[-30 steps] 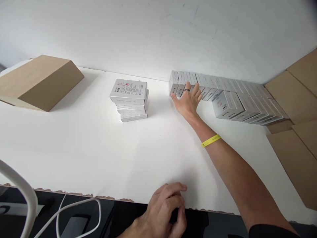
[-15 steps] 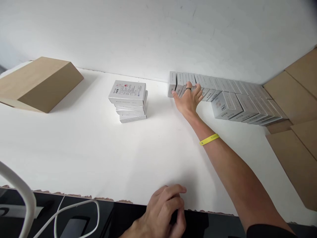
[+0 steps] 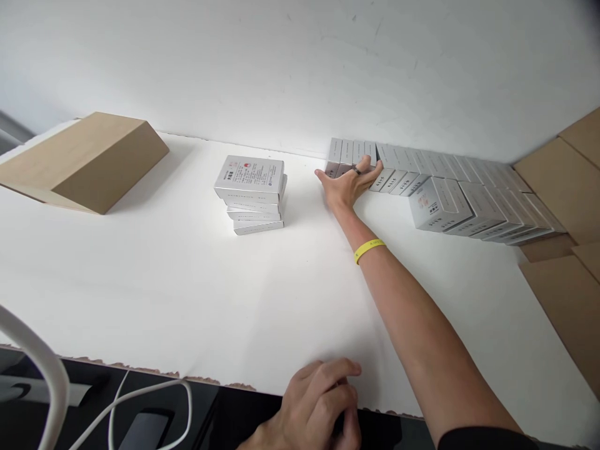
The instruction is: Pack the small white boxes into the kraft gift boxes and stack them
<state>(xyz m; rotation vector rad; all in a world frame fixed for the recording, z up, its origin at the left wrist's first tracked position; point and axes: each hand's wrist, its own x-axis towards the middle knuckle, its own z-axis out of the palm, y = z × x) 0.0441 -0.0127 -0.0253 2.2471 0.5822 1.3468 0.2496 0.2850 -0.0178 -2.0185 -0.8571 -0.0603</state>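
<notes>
The row of boxes stood on edge along the wall, and the right hand lay against its left end. Half a second before, that hand had been a little further right, fingers draped over the tops of the first few boxes; by now it had slid to the very end of the row, the thumb pointing left past the last box and the fingers curved onto the fronts. The end boxes, askew earlier, now stood squarer to the wall. The grip was open and cupped, pressing rather than clasping; it held nothing.

The right arm stretched out nearly straight from the lower right, palm down and turned toward the wall, with a yellow band on the wrist and a ring on one finger. The left hand rested at the near edge of the tabletop, fingers loosely curled, holding nothing, much as before.

Left of the grip sat a stack of flat boxes, well apart from it. Further left lay a brown carton. Right of the row, more cartons were piled. The tabletop was white, the wall behind it white too. White cables hung below the near edge.
</notes>
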